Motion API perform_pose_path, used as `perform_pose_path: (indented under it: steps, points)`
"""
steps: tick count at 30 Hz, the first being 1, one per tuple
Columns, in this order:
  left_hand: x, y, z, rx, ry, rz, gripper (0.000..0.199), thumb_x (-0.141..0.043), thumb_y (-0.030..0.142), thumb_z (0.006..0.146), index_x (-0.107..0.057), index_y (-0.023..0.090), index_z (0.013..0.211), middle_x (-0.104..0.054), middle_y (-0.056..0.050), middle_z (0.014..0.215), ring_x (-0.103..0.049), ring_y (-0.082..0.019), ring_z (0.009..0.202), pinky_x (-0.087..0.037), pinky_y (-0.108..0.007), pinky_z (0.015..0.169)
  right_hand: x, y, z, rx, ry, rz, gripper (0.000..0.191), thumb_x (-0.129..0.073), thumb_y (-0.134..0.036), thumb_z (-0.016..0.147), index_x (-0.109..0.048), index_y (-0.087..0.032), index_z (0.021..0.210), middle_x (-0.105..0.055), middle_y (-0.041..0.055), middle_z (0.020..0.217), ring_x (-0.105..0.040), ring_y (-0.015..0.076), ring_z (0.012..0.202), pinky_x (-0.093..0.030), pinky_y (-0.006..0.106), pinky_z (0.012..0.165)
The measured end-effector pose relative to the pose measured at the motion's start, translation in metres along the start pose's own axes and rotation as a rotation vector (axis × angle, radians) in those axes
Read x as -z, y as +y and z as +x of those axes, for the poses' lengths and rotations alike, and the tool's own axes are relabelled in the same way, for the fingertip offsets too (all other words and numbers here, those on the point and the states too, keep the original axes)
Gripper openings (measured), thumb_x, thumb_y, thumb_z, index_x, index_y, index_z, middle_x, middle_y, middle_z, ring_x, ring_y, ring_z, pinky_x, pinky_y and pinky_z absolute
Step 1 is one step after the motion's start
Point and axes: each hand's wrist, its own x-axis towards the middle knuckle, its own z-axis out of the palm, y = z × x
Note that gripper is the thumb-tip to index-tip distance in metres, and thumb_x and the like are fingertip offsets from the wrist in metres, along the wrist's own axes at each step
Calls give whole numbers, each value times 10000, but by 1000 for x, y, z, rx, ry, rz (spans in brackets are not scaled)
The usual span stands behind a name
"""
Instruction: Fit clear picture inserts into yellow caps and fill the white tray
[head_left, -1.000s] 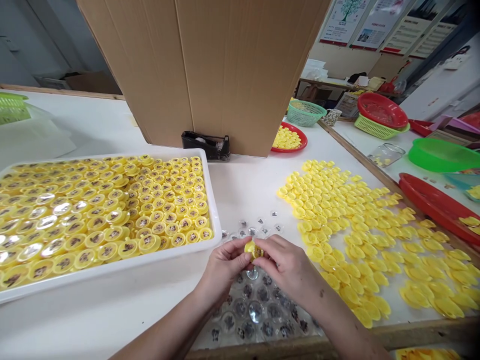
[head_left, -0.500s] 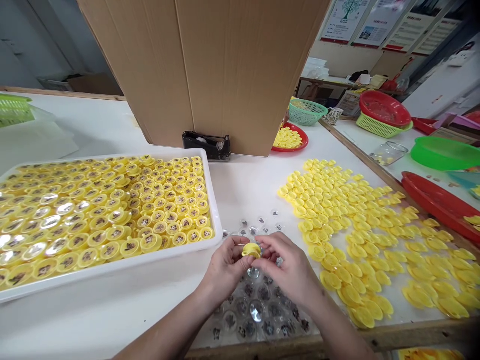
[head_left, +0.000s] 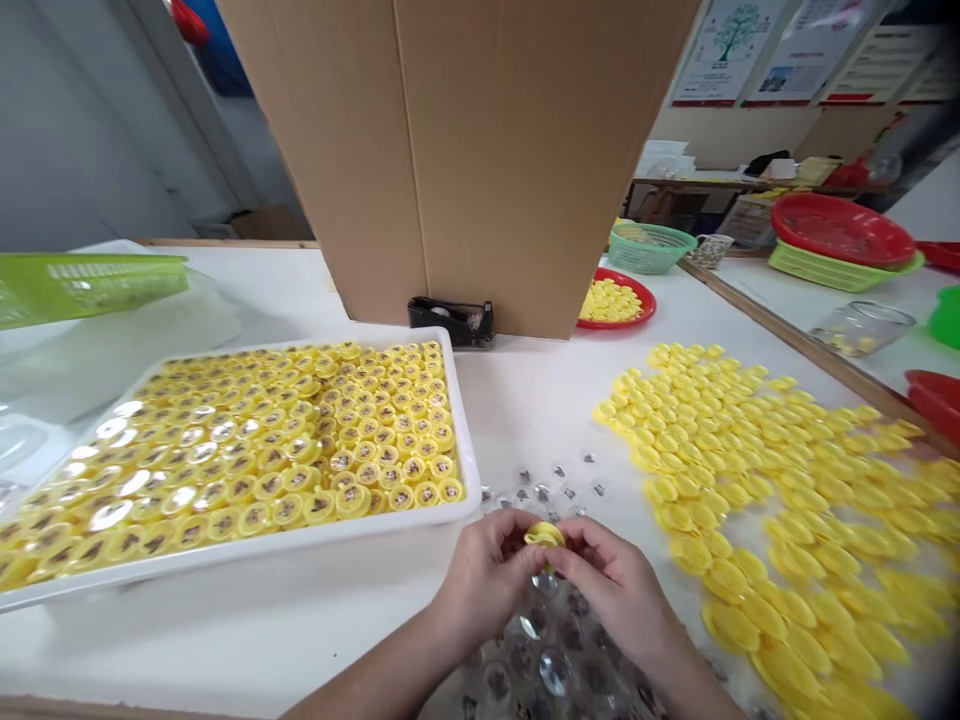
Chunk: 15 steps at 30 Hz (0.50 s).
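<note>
Between my two hands is a small round yellow plastic piece (head_left: 544,534). My left hand (head_left: 491,565) pinches its left side with thumb and fingers. On its other side, the thumb and fingers of my right hand (head_left: 611,570) are closed on it too. Below and behind the hands lie many clear domed discs (head_left: 555,672) with dark printed pictures. Loose yellow plastic pieces (head_left: 720,430) spread over the table to the right. At the left, a white tray (head_left: 463,440) holds rows of yellow pieces with pictures on top.
A tall cardboard sheet (head_left: 480,150) stands behind a black tape dispenser (head_left: 452,322). Further right are a red plate (head_left: 637,300) of yellow pieces and a green basket (head_left: 651,248). A lime basket (head_left: 90,285) is at far left. A wooden strip (head_left: 795,335) edges the right side.
The view has swung left, so everything sits further right and lower in the picture. Both hands still hold the yellow piece; the right fingers have come closer around it.
</note>
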Motion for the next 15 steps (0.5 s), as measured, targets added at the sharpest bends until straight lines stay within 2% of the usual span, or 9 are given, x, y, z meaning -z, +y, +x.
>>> perform_pose_path:
  steps: [3, 5, 7, 9, 10, 12, 15]
  points:
    - [7, 20, -4, -177, -11, 330, 434, -636, 217, 776, -560, 209, 1204, -603, -107, 1131, -592, -202, 907, -491, -342, 812, 2, -2, 7, -51, 10, 95, 284, -652, -451, 767, -651, -177, 844, -614, 1, 731, -526, 138, 650, -419, 238, 587]
    - [13, 37, -5, -355, -72, 590, 519, -669, 180, 736, -543, 246, 1236, -537, -109, 1226, -559, -221, 978, -476, -359, 856, -1, -7, 13, -63, 13, 157, 291, -664, -459, 757, -653, -173, 813, -590, -10, 677, -502, 122, 601, -400, 226, 541]
    - [22, 52, -2, -496, -145, 790, 358, -634, 179, 767, -615, 218, 1122, -587, -98, 1124, -557, -219, 955, -474, -340, 844, -8, -13, 19, -63, -8, 210, 290, -697, -446, 731, -652, -164, 780, -578, -13, 639, -494, 115, 576, -390, 220, 518]
    - [36, 64, 11, -558, -193, 937, 200, -562, 195, 820, -649, 182, 1000, -637, -77, 946, -574, -198, 868, -480, -300, 787, -13, -18, 24, -55, -18, 259, 306, -721, -433, 709, -662, -161, 838, -588, -7, 653, -509, 120, 581, -401, 224, 516]
    - [46, 69, 21, -547, -187, 1010, 164, -553, 209, 826, -654, 180, 950, -646, -62, 896, -580, -188, 838, -479, -279, 769, -14, -19, 27, -50, -6, 276, 338, -722, -436, 710, -661, -164, 902, -598, -3, 678, -525, 127, 599, -414, 228, 526]
    - [75, 77, 49, -452, -91, 1148, 168, -569, 225, 810, -653, 198, 954, -662, -37, 912, -591, -171, 845, -468, -248, 782, -11, -16, 30, -41, 67, 285, 427, -703, -457, 727, -631, -175, 1040, -612, 4, 732, -556, 145, 651, -446, 239, 559]
    - [137, 87, 100, -268, 189, 1259, 302, -568, 223, 801, -615, 208, 1098, -669, -43, 1020, -597, -184, 905, -451, -268, 833, 4, -2, 30, -41, 196, 246, 487, -680, -481, 745, -591, -182, 1118, -606, -2, 732, -562, 153, 677, -472, 243, 588]
